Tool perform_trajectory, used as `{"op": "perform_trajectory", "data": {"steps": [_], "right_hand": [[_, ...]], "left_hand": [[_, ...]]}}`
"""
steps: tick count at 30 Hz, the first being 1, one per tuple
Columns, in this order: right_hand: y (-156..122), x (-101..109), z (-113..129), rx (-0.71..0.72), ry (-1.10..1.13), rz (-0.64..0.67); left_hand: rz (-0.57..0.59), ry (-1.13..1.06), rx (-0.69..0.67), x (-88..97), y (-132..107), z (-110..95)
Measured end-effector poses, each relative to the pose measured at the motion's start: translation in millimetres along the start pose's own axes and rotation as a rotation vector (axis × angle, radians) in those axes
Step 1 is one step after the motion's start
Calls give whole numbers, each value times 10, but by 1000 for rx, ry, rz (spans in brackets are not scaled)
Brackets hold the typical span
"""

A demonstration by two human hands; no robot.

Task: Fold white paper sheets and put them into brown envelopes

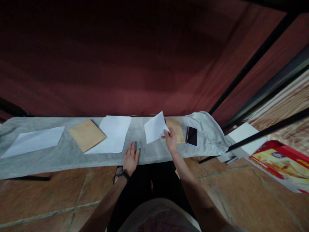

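Note:
My right hand (171, 140) pinches the right edge of a white sheet of paper (155, 127) and holds it lifted and tilted above the grey cloth-covered bench (154, 151). Just behind that hand lies a small brown envelope (176, 127). My left hand (130, 159) rests flat on the bench's near edge, fingers stretched out, holding nothing. A larger brown envelope (87, 134) lies to the left, overlapping a white sheet (113, 132). Another white sheet (33, 140) lies at the far left.
A dark phone (192, 136) lies face up right of the small envelope. The cloth bunches at the bench's right end (212, 132). White papers (242, 135) and a red and yellow printed box (282, 162) sit on the tiled floor at right. A dark red curtain hangs behind.

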State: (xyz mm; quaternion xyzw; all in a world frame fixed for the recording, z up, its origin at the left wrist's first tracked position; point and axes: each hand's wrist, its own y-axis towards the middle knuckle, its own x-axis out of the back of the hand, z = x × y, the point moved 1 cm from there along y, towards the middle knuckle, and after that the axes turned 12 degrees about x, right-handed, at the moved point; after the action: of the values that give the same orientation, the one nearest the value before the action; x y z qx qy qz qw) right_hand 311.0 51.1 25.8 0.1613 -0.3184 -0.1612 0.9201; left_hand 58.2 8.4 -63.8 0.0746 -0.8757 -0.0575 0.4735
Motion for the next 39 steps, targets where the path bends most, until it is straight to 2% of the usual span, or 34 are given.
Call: {"op": "perform_trajectory", "data": {"steps": [1,3,5,7,12,14,16,18,23,26,29,33,36,39], "right_hand": [[44,59,76,70,60,-49],[70,142,205,221,81,-17],[4,152,262,363,15,128],[-138,92,216,451,-83,284],[-613,-148,-143,428,-263,507],[-772,-197,-244,419,-273,536],[-888,-206,-292,419,-259,536],[-961,-191,-305,436,-231,525],[-1023,-160,-348,495,-185,514],[-1025,-179,-413,492,-223,519],[-1033,-205,-469,516,-245,544],[-1061,-211,-513,575,-235,510],[-1078,-205,-531,595,-215,492],[-1077,-199,-542,578,-191,493]], "left_hand": [[-3,-43,19,4,0,16],[5,-110,46,13,0,40],[16,-163,58,25,-3,55],[17,-217,72,43,-14,70],[-50,-302,180,132,-61,132],[-109,-298,205,177,-56,128],[-115,-263,171,195,-13,69],[-14,-201,62,164,70,-61],[386,49,-298,-109,333,-574],[535,223,-360,-295,466,-833],[595,309,-409,-418,605,-948],[543,317,-439,-492,821,-857],[458,276,-361,-489,948,-675],[444,163,-287,-392,969,-445]]}}
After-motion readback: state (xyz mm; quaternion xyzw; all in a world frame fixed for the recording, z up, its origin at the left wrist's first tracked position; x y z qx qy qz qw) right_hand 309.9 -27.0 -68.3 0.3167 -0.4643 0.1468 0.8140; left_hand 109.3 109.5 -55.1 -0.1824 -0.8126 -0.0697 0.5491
